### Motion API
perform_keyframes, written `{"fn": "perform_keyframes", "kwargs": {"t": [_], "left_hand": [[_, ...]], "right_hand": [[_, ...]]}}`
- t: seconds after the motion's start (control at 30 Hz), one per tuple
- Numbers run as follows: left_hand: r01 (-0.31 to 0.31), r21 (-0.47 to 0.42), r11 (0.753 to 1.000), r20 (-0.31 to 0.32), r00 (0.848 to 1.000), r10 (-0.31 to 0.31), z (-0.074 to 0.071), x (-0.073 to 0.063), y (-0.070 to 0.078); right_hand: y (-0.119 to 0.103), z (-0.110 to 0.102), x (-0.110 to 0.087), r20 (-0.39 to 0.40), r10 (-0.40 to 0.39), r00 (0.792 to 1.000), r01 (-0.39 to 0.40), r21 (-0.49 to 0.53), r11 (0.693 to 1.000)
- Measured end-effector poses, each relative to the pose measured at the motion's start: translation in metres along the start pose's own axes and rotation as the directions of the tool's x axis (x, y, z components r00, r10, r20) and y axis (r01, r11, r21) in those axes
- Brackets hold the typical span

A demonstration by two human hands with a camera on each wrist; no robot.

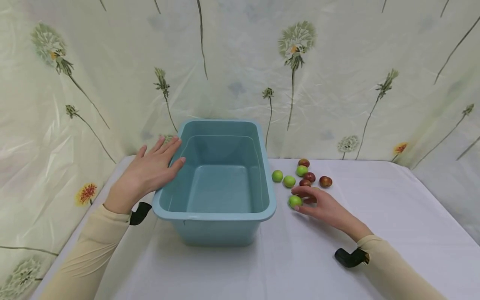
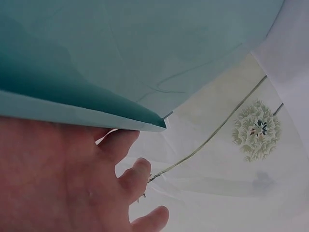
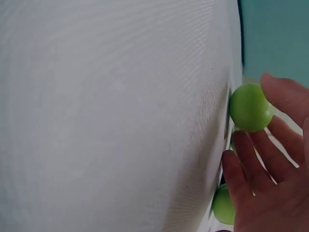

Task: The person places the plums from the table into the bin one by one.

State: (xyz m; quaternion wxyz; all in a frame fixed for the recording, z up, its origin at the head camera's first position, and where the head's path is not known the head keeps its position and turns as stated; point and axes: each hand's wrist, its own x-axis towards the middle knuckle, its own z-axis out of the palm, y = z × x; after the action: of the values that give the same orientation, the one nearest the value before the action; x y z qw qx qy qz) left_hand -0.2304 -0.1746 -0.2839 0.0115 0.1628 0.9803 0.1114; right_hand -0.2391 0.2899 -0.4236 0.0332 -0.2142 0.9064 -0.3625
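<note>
My left hand lies over the left rim of a light blue plastic basin, fingers extended and thumb toward the inside. In the left wrist view that hand is right at the basin's edge. To the right of the basin, my right hand is at a small round green fruit on the table. The right wrist view has the thumb overlapping this green fruit, with the fingers spread loosely beside it. Another green fruit is partly hidden by the fingers.
Behind the right hand lie more green fruits and several reddish-brown fruits. A white cloth covers the table. Flower-printed sheeting hangs along the back and sides. The basin's floor shows bare.
</note>
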Motion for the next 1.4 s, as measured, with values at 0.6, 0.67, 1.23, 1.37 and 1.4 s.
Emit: {"fn": "perform_keyframes", "kwargs": {"t": [0.6, 0.67, 1.23, 1.37, 1.4], "left_hand": [[0.019, 0.006, 1.000, -0.012, 1.000, -0.019, 0.000, -0.001, 0.002], [0.019, 0.008, 1.000, -0.014, 1.000, -0.019, -0.001, -0.001, 0.002], [0.024, 0.002, 1.000, 0.006, 1.000, -0.024, 0.001, -0.001, 0.002], [0.024, 0.001, 1.000, 0.004, 1.000, -0.024, 0.001, -0.001, 0.001], [0.024, 0.001, 1.000, 0.003, 1.000, -0.024, 0.001, -0.001, 0.001]], "right_hand": [[0.003, 0.001, 0.002, 0.024, 0.028, 0.999, -0.026, -0.090, 0.996], [0.002, 0.001, 0.002, 0.023, 0.027, 0.999, -0.024, -0.091, 0.996], [-0.004, -0.001, 0.000, 0.025, -0.005, 1.000, 0.006, -0.047, 0.999], [-0.007, -0.002, 0.000, 0.014, -0.014, 1.000, 0.014, -0.045, 0.999], [-0.007, -0.003, 0.001, 0.009, -0.012, 1.000, 0.013, -0.046, 0.999]]}}
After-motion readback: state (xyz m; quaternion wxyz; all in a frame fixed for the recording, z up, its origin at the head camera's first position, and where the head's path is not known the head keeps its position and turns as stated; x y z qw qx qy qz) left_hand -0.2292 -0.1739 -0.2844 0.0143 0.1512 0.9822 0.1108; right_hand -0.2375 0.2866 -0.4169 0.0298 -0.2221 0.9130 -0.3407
